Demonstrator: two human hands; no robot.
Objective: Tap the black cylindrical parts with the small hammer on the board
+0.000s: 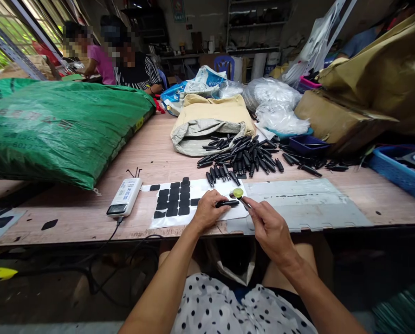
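Observation:
My left hand point(209, 209) is closed around a slim black tube point(228, 203), one end of which juts out to the right over a white sheet. My right hand point(272, 228) pinches the dark handle of a small tool; a rounded yellow-green piece point(237, 192) shows at its far end, just above the tube. I cannot make out exactly what this tool is. Black patches point(173, 204) with rounded corners lie in rows on the white sheet point(153, 221), left of my left hand. Beyond both hands spreads a heap of black tubes point(249, 155).
A cream sack point(210, 109) lies open behind the heap. To the left are a big green sack point(54, 125) and a white power bank point(126, 197) with a cable. A grey board point(308, 199), a cardboard box point(333, 118) and a blue basket point(398, 174) lie right. Two people sit far left.

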